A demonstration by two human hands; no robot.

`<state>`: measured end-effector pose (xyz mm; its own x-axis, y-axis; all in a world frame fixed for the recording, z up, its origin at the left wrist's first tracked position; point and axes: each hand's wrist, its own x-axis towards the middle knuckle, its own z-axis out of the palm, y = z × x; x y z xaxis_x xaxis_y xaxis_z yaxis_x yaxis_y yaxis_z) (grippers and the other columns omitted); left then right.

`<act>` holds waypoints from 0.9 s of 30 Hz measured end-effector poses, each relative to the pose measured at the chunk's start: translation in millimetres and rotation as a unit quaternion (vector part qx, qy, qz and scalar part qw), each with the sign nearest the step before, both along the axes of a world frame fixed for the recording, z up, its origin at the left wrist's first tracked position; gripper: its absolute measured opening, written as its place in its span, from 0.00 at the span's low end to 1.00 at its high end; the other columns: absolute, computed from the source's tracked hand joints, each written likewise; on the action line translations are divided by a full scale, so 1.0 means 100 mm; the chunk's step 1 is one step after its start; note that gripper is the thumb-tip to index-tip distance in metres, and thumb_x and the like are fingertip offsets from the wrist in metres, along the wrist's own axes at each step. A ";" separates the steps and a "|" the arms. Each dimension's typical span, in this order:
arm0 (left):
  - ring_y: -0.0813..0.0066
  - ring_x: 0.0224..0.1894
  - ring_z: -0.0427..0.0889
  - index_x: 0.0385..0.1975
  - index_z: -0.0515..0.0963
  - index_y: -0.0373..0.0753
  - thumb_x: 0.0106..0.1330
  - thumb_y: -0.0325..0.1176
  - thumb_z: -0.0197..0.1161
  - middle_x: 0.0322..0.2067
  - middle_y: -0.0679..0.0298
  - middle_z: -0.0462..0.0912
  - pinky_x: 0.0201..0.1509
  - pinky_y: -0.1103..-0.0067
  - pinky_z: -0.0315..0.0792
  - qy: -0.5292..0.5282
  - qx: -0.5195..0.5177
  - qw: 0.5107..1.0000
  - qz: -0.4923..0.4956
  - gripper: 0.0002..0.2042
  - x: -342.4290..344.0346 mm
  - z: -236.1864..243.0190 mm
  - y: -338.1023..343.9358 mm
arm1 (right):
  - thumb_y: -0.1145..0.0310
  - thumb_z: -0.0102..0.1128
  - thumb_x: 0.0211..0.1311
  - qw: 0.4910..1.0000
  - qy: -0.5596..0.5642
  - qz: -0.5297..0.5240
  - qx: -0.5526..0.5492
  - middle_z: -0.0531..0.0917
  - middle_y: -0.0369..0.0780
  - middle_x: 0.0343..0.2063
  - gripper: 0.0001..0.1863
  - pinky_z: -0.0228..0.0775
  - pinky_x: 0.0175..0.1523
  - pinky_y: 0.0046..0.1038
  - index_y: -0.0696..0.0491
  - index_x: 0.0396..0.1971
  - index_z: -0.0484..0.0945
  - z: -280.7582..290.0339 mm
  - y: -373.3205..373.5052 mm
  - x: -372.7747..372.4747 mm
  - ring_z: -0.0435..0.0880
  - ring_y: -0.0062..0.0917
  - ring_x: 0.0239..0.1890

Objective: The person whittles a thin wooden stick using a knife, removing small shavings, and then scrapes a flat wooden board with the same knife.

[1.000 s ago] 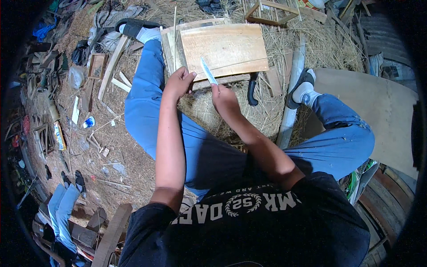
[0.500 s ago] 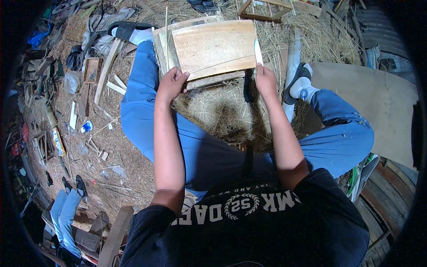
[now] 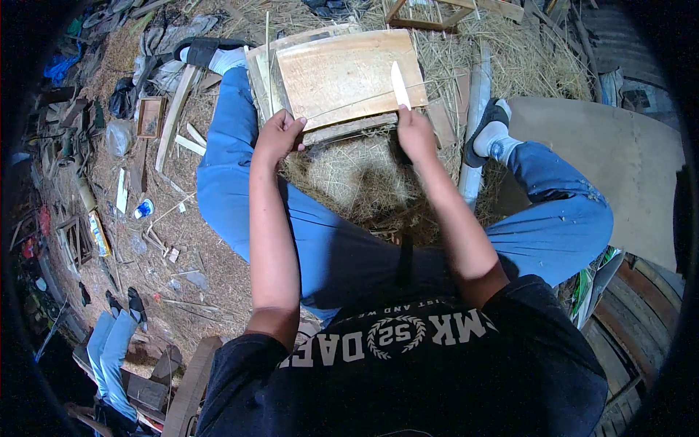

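A pale, smooth wooden board (image 3: 349, 69) lies in front of me between my feet, on rougher planks. My left hand (image 3: 279, 137) is closed at the board's near left corner, pinching one end of a thin strip (image 3: 349, 106). The strip slants across the board up to the right. My right hand (image 3: 416, 132) grips a knife (image 3: 400, 86) at the board's near right side. Its pale blade points away from me and lies over the strip; whether they touch I cannot tell. My fingers hide the knife's handle.
Straw (image 3: 357, 175) covers the ground between my legs. A wooden frame (image 3: 431, 14) lies beyond the board. To the right are a grey pipe (image 3: 475, 138) and a flat brownish sheet (image 3: 604, 167). Wood scraps litter the left, where another person's legs (image 3: 113, 357) show.
My right hand and the knife have moved left, from the board's right edge onto the board, and the blade now tilts left. My left hand has barely moved.
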<state>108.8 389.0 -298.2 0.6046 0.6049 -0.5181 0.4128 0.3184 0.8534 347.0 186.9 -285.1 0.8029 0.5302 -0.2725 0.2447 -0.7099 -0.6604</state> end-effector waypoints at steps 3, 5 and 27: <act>0.83 0.24 0.71 0.26 0.66 0.42 0.72 0.37 0.67 0.23 0.72 0.70 0.27 0.78 0.81 0.008 0.001 1.000 -0.001 0.16 0.02 0.04 -0.02 | 0.52 0.45 0.77 1.000 -0.017 0.008 0.014 0.83 0.59 0.30 0.27 0.72 0.44 0.54 0.61 0.32 0.82 -0.03 0.08 -0.26 0.81 0.60 0.38; 0.82 0.23 0.72 0.26 0.66 0.42 0.71 0.38 0.68 0.23 0.72 0.70 0.26 0.79 0.80 0.008 0.001 1.000 0.003 0.17 0.03 0.03 -0.02 | 0.53 0.45 0.78 1.000 -0.009 -0.001 0.010 0.83 0.59 0.30 0.26 0.72 0.43 0.54 0.61 0.32 0.82 -0.02 0.12 -0.31 0.81 0.60 0.37; 0.78 0.21 0.77 0.26 0.67 0.42 0.71 0.39 0.68 0.22 0.68 0.74 0.25 0.79 0.79 0.041 0.003 0.999 -0.003 0.17 0.03 0.04 0.03 | 0.54 0.46 0.78 0.995 -0.066 -0.072 0.037 0.83 0.57 0.26 0.26 0.71 0.38 0.51 0.61 0.29 0.81 -0.05 0.05 -0.17 0.82 0.57 0.33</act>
<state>112.0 392.3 -294.6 0.5639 0.6046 -0.5625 0.4834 0.3106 0.8184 330.5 191.4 -289.8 0.8982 0.4218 -0.1236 0.2321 -0.6939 -0.6816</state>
